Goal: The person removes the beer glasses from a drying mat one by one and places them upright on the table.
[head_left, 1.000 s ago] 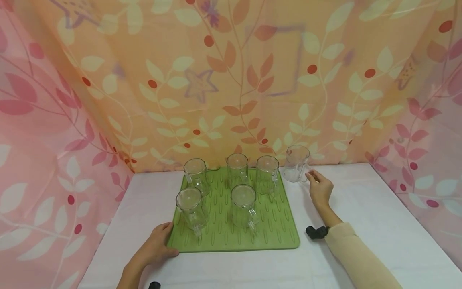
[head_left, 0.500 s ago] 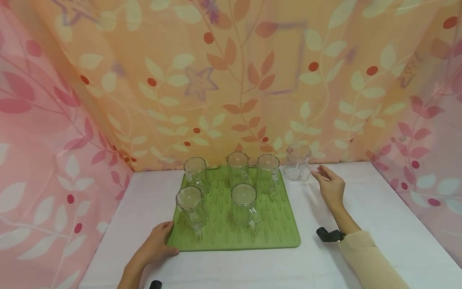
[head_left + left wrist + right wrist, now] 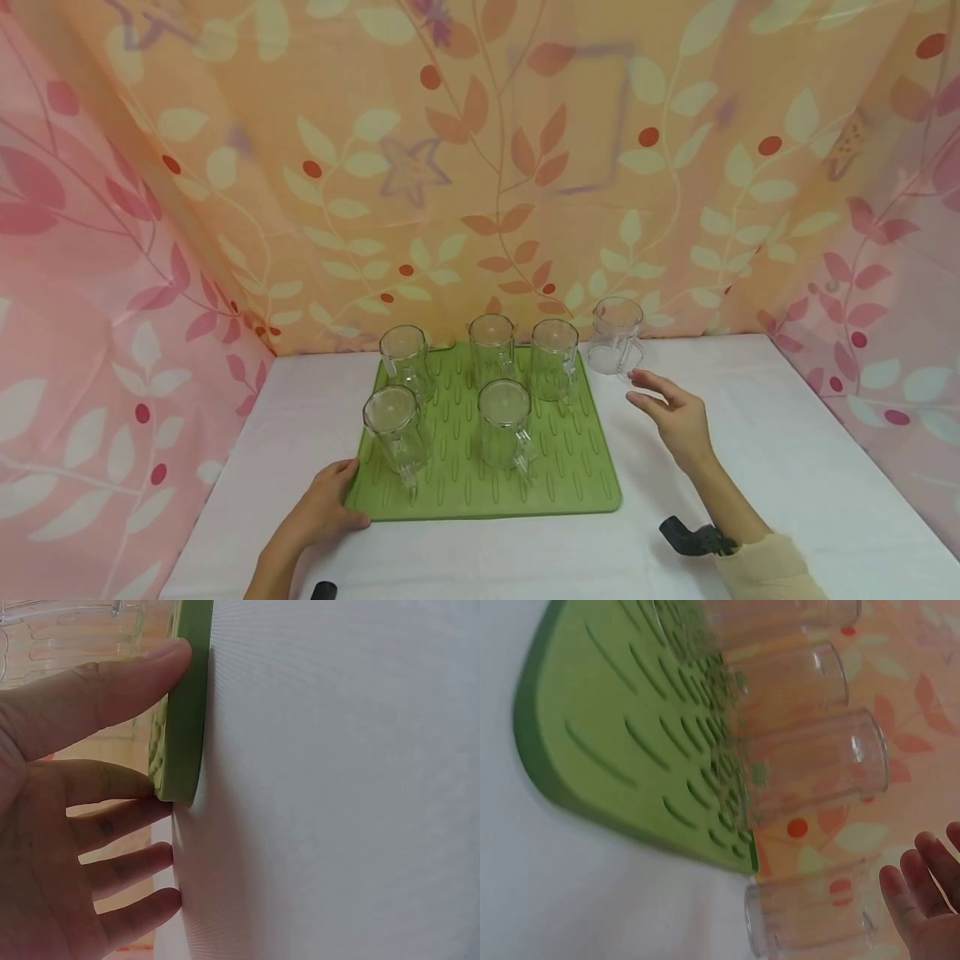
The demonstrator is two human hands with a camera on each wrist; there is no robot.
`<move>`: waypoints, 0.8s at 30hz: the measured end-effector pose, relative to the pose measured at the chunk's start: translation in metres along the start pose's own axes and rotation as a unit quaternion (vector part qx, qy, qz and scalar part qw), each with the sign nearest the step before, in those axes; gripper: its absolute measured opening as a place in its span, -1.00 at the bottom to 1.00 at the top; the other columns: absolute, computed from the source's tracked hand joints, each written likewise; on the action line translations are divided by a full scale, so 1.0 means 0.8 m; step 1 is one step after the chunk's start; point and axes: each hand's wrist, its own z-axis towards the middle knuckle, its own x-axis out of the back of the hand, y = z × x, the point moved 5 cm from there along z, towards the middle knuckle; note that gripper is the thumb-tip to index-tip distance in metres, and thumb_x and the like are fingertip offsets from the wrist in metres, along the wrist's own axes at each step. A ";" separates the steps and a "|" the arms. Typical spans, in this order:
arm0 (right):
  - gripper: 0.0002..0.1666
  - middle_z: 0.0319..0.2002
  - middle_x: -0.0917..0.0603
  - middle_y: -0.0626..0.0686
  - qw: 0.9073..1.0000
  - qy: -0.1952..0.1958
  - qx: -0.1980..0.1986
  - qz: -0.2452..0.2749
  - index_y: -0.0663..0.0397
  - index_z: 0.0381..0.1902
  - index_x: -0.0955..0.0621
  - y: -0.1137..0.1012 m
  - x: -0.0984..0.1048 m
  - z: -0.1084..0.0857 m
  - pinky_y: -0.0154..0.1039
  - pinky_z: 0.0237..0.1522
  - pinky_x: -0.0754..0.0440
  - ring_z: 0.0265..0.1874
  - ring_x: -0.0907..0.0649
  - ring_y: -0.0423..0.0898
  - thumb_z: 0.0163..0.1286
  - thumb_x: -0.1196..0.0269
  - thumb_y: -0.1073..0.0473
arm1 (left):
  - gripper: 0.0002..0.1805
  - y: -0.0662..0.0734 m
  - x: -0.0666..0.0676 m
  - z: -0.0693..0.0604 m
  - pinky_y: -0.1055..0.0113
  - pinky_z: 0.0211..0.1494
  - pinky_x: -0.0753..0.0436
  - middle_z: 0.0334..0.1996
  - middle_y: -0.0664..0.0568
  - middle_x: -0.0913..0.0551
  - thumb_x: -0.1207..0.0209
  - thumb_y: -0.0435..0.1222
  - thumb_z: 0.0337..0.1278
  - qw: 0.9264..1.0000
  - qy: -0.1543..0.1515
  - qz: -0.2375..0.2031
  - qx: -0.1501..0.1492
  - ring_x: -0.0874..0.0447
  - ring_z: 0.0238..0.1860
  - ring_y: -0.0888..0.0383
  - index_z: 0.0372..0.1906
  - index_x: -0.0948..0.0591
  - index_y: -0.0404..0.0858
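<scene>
Clear glass mugs stand on a green ridged mat in the head view: a front left mug, a front right mug and several behind. Off the mat's back right corner, another glass mug stands on the white table, its handle turned right. My right hand hovers just in front of that handle, fingers apart and holding nothing. With thumb and fingers extended, my left hand rests around the mat's front left corner; the thumb touches the front edge and the index finger the left side.
Patterned fabric rises behind the table and on both sides. The lone mug stands close to the back fabric. Black camera mounts sit at both wrists, the right mount hanging low over the tabletop.
My right hand has let go of the lone mug's handle, drawn away to the right, then come slightly forward with its fingers spreading. My left hand has stayed at the mat corner.
</scene>
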 end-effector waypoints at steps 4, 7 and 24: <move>-0.51 -0.06 -0.70 -0.30 0.999 -0.039 -0.014 0.002 0.48 0.13 -0.53 -0.005 -0.018 -0.017 -0.55 -0.03 -0.63 -0.07 -0.67 -0.40 0.26 -0.32 0.36 | 0.07 0.000 0.000 -0.001 -0.31 0.36 -0.29 0.31 -0.44 -0.35 -0.55 -0.28 -0.39 1.000 -0.002 -0.003 0.006 -0.23 0.34 -0.44 0.33 -0.29 -0.61; -0.51 -0.05 -0.72 -0.25 0.998 -0.062 -0.015 0.023 0.50 0.13 -0.53 -0.007 -0.032 -0.026 -0.54 0.01 -0.62 -0.02 -0.66 -0.38 0.27 -0.31 0.38 | 0.07 -0.001 0.000 0.000 -0.30 0.36 -0.30 0.31 -0.42 -0.35 -0.56 -0.26 -0.38 1.000 -0.002 -0.002 0.008 -0.23 0.35 -0.42 0.33 -0.29 -0.60; -0.51 0.00 -0.73 -0.08 0.978 -0.169 -0.027 0.115 0.66 0.11 -0.46 -0.005 -0.109 -0.071 -0.40 -0.06 -0.70 -0.02 -0.68 -0.34 0.29 -0.26 0.41 | 0.08 0.002 0.001 0.000 -0.30 0.36 -0.30 0.31 -0.43 -0.34 -0.56 -0.26 -0.37 1.000 -0.005 0.003 0.010 -0.23 0.34 -0.44 0.33 -0.28 -0.61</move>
